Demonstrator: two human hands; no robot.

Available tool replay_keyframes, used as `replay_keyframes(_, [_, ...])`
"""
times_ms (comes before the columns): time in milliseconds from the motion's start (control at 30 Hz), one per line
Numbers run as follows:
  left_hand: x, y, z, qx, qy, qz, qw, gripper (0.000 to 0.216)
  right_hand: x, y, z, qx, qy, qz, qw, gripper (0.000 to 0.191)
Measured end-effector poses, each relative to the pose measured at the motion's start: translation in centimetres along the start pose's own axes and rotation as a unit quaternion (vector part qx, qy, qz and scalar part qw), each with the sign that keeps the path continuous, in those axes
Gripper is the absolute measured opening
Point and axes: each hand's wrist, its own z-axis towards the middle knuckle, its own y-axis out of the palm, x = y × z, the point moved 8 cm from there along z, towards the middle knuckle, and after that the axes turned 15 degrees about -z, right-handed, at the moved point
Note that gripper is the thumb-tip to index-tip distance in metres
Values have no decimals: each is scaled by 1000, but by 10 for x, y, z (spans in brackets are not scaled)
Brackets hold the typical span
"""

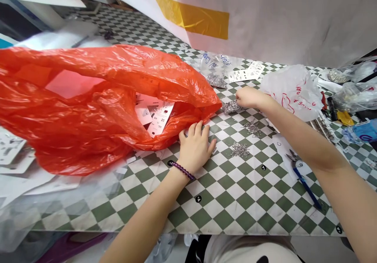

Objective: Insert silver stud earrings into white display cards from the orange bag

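My left hand (196, 145) lies flat on the checked tablecloth with its fingers a little apart, touching the near edge of a red plastic bag (118, 114). Printed cards (160, 119) show inside the mouth of that bag. My right hand (249, 97) reaches to the back of the table, its fingers closed at the end of a small clear bag of tiny silver metal pieces (231, 106); the fingertips are partly hidden. Two loose piles of similar pieces, a nearer pile (240, 149) and a farther pile (252, 128), lie on the cloth.
Blue-handled pliers (306, 186) rest under my right forearm. A whitish plastic bag with red writing (294, 90) stands behind it. At the back are another bag of silver pieces (216, 68) and white cards (247, 72). A white sheet with yellow tape (203, 19) hangs over the far side.
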Motion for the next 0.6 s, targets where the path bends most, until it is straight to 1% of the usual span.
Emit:
replay_keyframes(67, [0, 0, 0, 1, 3, 5, 1000, 48, -9, 0, 2, -14, -15, -28, 999, 4])
replay_keyframes(100, [1, 0, 0, 2, 4, 6, 1000, 49, -12, 0, 3, -19, -20, -38, 999, 3])
replay_keyframes(200, [1, 0, 0, 4, 5, 8, 1000, 49, -16, 1, 7, -26, -27, -60, 997, 15])
replay_keyframes(333, [1, 2, 1, 7, 9, 8, 1000, 49, -17, 5, 10, -19, -25, -69, 997, 17])
replay_keyframes(467, [1, 2, 1, 11, 9, 11, 1000, 49, -16, 9, 11, 8, -20, -41, 999, 10])
replay_keyframes(600, [1, 2, 2, 6, 7, 11, 1000, 47, -9, 10, 10, 47, -27, 29, 998, 5])
